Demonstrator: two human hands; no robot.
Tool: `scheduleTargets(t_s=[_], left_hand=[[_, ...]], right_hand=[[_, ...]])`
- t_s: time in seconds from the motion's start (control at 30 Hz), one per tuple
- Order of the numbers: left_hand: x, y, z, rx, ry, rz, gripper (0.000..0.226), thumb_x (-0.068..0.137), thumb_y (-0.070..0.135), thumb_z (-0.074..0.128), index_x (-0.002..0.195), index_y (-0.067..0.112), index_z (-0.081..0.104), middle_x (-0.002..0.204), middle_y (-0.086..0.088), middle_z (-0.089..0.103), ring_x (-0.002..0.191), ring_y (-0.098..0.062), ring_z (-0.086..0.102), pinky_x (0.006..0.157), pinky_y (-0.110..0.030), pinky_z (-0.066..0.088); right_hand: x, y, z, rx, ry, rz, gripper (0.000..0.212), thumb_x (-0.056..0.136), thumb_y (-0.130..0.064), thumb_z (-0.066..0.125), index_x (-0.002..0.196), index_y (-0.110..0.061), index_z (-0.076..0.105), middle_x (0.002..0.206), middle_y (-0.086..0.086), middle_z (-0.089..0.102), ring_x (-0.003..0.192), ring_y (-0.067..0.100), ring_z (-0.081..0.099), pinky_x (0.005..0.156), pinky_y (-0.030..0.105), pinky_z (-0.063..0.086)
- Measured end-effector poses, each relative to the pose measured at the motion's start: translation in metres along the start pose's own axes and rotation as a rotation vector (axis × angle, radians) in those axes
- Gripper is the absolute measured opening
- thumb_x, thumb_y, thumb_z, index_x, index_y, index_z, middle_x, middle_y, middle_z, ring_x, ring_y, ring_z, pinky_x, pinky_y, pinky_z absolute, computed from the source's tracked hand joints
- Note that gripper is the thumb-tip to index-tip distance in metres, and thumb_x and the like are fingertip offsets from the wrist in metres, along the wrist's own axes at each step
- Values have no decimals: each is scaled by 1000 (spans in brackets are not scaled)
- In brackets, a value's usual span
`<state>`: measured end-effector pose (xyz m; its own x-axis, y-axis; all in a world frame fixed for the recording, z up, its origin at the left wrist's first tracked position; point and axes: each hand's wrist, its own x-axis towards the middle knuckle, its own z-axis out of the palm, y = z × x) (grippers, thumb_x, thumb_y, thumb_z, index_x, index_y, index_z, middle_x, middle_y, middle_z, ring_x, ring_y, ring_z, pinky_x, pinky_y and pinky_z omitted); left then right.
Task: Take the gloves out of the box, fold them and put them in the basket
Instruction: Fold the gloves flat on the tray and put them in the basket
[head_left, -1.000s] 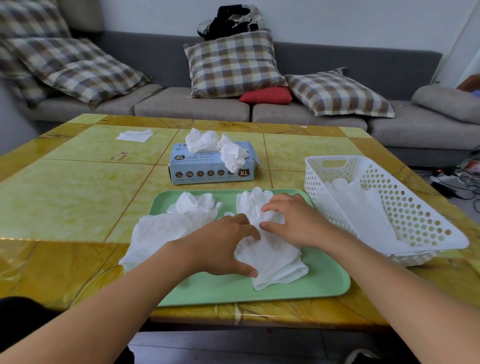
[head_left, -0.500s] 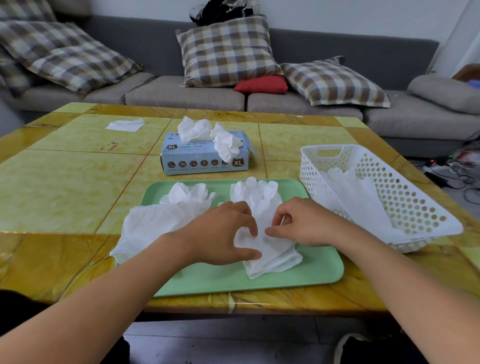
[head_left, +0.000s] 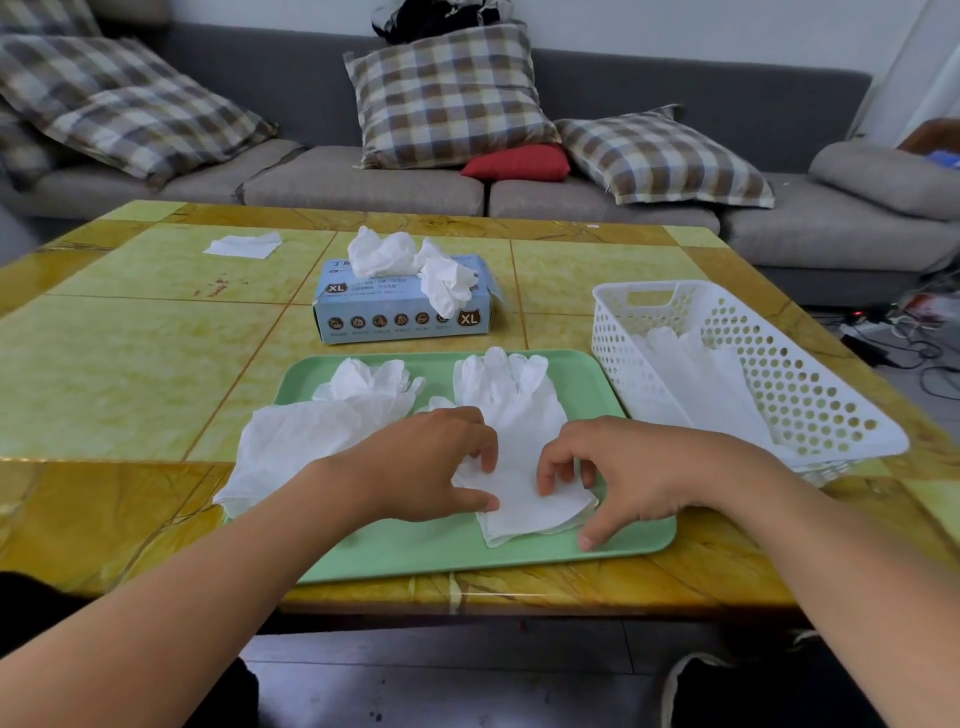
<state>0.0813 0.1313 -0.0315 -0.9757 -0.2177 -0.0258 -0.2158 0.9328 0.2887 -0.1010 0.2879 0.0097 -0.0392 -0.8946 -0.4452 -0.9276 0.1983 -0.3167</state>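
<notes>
The left hand (head_left: 415, 467) had its fingers curled, thumb and fingertips pressing the cuff end of a white glove (head_left: 514, 441) that lay flat on the green tray (head_left: 415, 551). The right hand (head_left: 618, 473) pinched the same cuff from the other side, fingers bent on it. A crumpled glove (head_left: 322, 421) lay just beside, hanging off the tray's left edge. Behind stood the blue glove box (head_left: 402, 312), gloves spilling from its top. The white basket (head_left: 779, 374) to the right held folded gloves (head_left: 691, 374).

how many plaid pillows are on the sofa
3 in clear view: one at the left end, one upright in the middle, one lying right of the red cushion. A plaid patch at the far left edge may be another.
</notes>
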Motion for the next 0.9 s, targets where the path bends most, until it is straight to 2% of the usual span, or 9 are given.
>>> scheduleTargets(t_s=[0.17,0.3,0.37,0.47,0.57,0.63,0.77,0.83,0.9], left_hand=[[1,-5,0,-118,-6,-8,37,84,61,67,106,31,65,102,15,56,91,-3,54,85,-29,49],[-4,-2,-14,-245,-72,-1,68,67,83,64,122,43,60,124,23,51,117,1,45,102,-26,39],[-8,0,-18,-184,-122,23,87,56,79,77,134,48,51,142,25,39,134,0,30,112,-24,26],[-9,0,-10,-129,-90,80,84,62,62,86,136,42,53,148,20,39,137,1,29,114,-22,22],[-2,-1,4,-189,58,120,54,75,42,86,124,27,68,132,13,62,122,-2,52,107,-23,39],[0,0,6,-302,211,120,25,83,31,81,106,21,76,108,10,73,99,-6,66,89,-36,53],[0,23,-16,-695,437,12,15,91,24,73,81,13,76,70,10,68,60,-10,57,57,-29,44],[-1,37,-34,-962,553,-88,22,94,24,69,85,5,73,72,-2,69,62,-20,60,60,-33,46],[-1,47,-48,-1156,607,-171,21,94,26,68,96,6,75,90,-10,77,83,-31,73,78,-46,58]], right_hand=[[7,5,7,-3,113,-55,15,81,-23,75,92,-32,72,96,-13,62,87,7,62,83,37,56],[12,4,9,29,140,-47,10,83,-18,68,90,-24,73,88,-7,68,77,11,62,73,35,55],[12,3,6,103,166,-50,8,82,-18,69,82,-26,71,81,-2,69,73,19,61,68,38,51],[10,4,1,185,176,-57,12,84,-18,70,76,-27,69,77,-1,68,68,16,56,65,35,48],[10,3,-1,274,177,-71,16,85,-14,71,75,-26,69,72,-5,67,65,5,53,65,28,44],[7,1,-4,356,187,-86,16,86,-9,71,77,-23,70,72,0,68,64,8,53,64,29,42],[1,-6,-17,861,331,-189,9,91,-8,70,99,-5,74,83,7,70,74,17,58,65,26,47],[-3,-8,-26,1260,309,-300,47,90,-35,70,121,1,68,107,16,68,96,28,61,82,32,50],[-8,-16,-27,1303,285,-407,73,77,-55,77,129,-6,66,127,19,66,116,32,63,99,38,52]])
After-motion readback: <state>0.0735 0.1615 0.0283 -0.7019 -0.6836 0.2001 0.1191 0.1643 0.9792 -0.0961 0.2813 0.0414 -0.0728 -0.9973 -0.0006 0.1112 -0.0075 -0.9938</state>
